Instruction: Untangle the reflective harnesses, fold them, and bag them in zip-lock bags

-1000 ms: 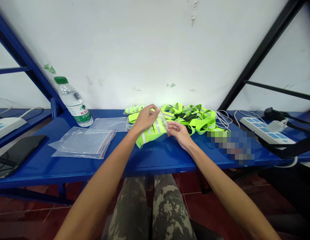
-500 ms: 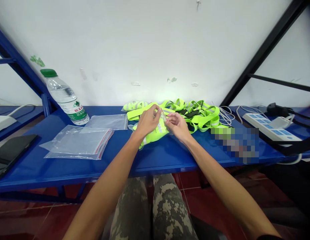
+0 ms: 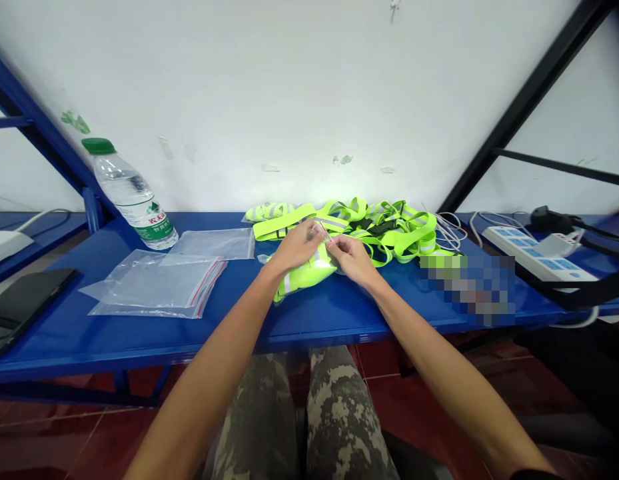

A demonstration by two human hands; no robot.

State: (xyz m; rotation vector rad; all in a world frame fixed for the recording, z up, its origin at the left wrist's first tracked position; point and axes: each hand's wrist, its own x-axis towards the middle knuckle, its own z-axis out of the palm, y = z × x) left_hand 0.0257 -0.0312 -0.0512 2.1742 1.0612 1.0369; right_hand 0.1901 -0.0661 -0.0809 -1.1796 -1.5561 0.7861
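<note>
A clear zip-lock bag (image 3: 305, 275) packed with a folded neon-yellow reflective strap lies on the blue table in front of me. My left hand (image 3: 300, 245) pinches the bag's red-lined zip edge from the left. From the right, my right hand (image 3: 353, 257) grips the same edge between thumb and fingers, close to the left fingertips. Just behind both hands spreads a tangled pile of neon-yellow reflective straps (image 3: 409, 230) with black buckles. Another bagged yellow bundle (image 3: 269, 212) sits against the wall.
Flat zip-lock bags (image 3: 154, 283) lie on the left, with a water bottle (image 3: 139, 200) behind them. A black phone (image 3: 26, 310) rests at the far left. To the right are white cables (image 3: 452, 230), a power strip (image 3: 539, 257) and a blurred patch (image 3: 469, 290).
Both hands have shifted slightly along the bag's zip edge, the right fingers curling closer to the left ones. The filled bag remains in nearly the same place.
</note>
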